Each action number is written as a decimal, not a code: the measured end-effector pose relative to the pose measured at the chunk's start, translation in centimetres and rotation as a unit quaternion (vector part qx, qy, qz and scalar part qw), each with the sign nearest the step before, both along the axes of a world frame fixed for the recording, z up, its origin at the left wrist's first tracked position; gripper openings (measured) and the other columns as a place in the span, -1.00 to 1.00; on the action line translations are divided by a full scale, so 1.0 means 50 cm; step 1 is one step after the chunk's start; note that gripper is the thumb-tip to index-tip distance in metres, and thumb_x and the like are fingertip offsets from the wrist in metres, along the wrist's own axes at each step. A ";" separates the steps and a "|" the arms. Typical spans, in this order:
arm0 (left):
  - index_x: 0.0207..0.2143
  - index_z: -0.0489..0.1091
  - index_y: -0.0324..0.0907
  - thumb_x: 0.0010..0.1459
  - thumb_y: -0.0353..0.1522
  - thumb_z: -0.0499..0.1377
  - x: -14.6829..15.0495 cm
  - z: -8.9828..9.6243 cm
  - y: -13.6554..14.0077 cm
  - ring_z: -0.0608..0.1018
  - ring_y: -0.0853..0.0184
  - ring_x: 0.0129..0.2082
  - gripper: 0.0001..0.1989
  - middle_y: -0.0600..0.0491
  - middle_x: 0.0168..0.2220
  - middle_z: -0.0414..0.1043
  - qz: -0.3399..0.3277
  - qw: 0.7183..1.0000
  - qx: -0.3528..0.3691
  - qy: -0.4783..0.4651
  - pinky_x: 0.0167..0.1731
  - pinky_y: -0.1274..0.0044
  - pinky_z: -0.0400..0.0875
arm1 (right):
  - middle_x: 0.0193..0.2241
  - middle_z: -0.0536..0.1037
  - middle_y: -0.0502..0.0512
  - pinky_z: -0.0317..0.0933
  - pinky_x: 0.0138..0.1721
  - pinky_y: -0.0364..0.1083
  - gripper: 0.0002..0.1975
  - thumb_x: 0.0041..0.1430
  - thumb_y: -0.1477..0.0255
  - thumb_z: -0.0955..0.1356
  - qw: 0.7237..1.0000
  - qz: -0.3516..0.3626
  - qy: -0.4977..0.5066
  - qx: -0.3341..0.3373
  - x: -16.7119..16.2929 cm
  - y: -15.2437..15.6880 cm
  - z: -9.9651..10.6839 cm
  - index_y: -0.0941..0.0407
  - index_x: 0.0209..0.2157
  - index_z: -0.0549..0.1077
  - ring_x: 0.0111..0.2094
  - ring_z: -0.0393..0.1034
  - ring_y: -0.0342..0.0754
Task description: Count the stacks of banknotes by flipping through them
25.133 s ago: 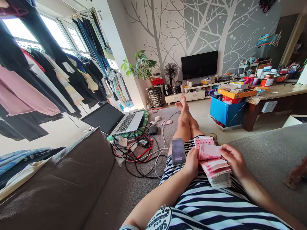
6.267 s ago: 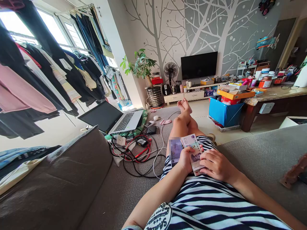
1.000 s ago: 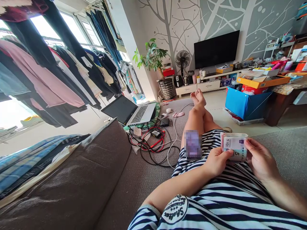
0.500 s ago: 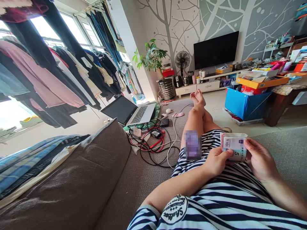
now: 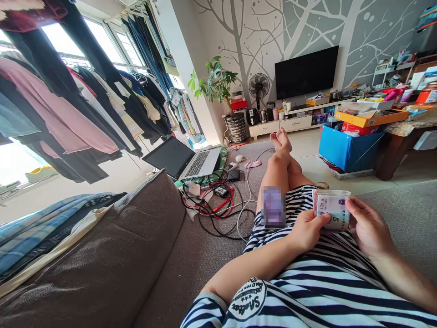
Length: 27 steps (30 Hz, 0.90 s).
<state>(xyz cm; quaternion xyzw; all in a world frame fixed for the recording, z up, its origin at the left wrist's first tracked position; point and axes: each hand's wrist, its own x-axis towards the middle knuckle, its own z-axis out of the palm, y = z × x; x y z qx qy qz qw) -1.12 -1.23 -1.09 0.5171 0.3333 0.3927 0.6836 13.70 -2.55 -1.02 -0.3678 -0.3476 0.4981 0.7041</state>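
A stack of banknotes (image 5: pixel 330 203) is held above my lap, its top note showing a purple "5". My left hand (image 5: pixel 307 229) is closed on the stack's left side, with the thumb lying across the top note. At the right edge my right hand (image 5: pixel 370 230) pinches the notes between thumb and fingers; some of those fingers are hidden behind the stack. A phone-shaped thing with a blurred-out face (image 5: pixel 273 207) lies on my thigh, over the striped clothing (image 5: pixel 297 207), left of the notes.
I sit on a grey sofa (image 5: pixel 201 259) with legs stretched out. Tangled cables (image 5: pixel 221 200) and an open laptop (image 5: pixel 201 163) lie to the left. Past my feet stand a TV (image 5: pixel 307 73) and a low cabinet. A blue box (image 5: pixel 350 148) stands on the right.
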 end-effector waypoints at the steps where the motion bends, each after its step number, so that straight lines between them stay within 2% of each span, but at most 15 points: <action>1: -0.11 0.55 -0.30 -0.13 0.11 0.33 0.000 -0.001 0.000 0.58 0.13 -0.22 -0.27 -0.13 -0.16 0.60 0.000 1.000 0.000 -0.001 -0.28 0.41 0.44 | -0.34 0.66 0.03 0.51 -0.20 -0.06 -0.67 -0.02 0.12 0.57 1.000 -0.001 0.000 -0.001 0.000 0.000 0.000 0.04 -0.31 0.61 -0.17 0.58 0.11; 8: -0.12 0.55 -0.29 -0.11 0.09 0.34 0.001 -0.004 0.002 0.58 0.14 -0.21 -0.31 -0.10 -0.18 0.60 0.003 1.000 -0.004 -0.005 -0.23 0.38 0.45 | -0.34 0.67 0.00 0.53 -0.19 -0.01 -0.70 0.00 0.12 0.56 1.000 0.025 0.007 -0.012 0.002 0.000 -0.001 0.00 -0.31 0.59 -0.15 0.59 0.15; 18: -0.10 0.55 -0.29 -0.10 0.09 0.32 0.000 -0.005 0.002 0.57 0.14 -0.22 -0.30 -0.13 -0.17 0.59 0.002 1.000 0.006 0.002 -0.28 0.41 0.44 | -0.33 0.69 0.06 0.54 -0.20 0.12 -0.72 -0.03 0.11 0.56 1.000 0.007 -0.006 -0.010 0.002 0.004 -0.003 -0.04 -0.33 0.60 -0.10 0.57 0.27; 27: -0.11 0.55 -0.29 -0.17 0.14 0.33 0.001 -0.002 0.000 0.55 0.17 -0.24 -0.24 -0.12 -0.18 0.58 0.001 1.000 0.003 -0.007 -0.29 0.42 0.42 | -0.33 0.69 0.05 0.55 -0.22 0.15 -0.68 -0.08 0.07 0.57 1.000 -0.002 -0.014 -0.015 0.003 0.004 -0.001 -0.07 -0.34 0.60 -0.11 0.58 0.29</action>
